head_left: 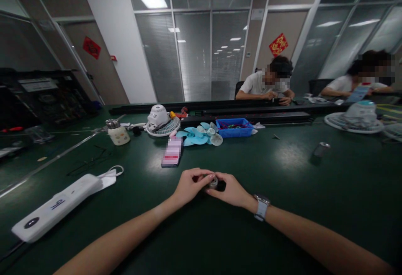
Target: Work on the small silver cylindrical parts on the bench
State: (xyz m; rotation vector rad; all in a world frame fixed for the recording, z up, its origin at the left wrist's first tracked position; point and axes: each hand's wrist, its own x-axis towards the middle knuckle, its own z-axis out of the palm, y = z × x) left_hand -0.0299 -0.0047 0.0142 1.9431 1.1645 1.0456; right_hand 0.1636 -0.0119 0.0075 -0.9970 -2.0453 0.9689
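Observation:
A small silvery round metal part point(214, 183) is held between my two hands, just above or on the green table. My left hand point(190, 186) is closed on its left side, thumb and fingertips against it. On the other side my right hand point(233, 188) pinches the same part, index finger over the top and thumb below. The fingers hide much of the part, so its exact kind cannot be made out. A phone point(172, 151) lies beyond my left hand, and light-blue fan blades point(195, 136) lie farther back.
To the left are a long white power strip point(59, 208) and a cream jar point(118, 133). Behind stand a white fan head point(158, 118) and a blue bin point(235, 131) of small parts. A metal cylinder point(321, 149) sits at right. Two people work across the table.

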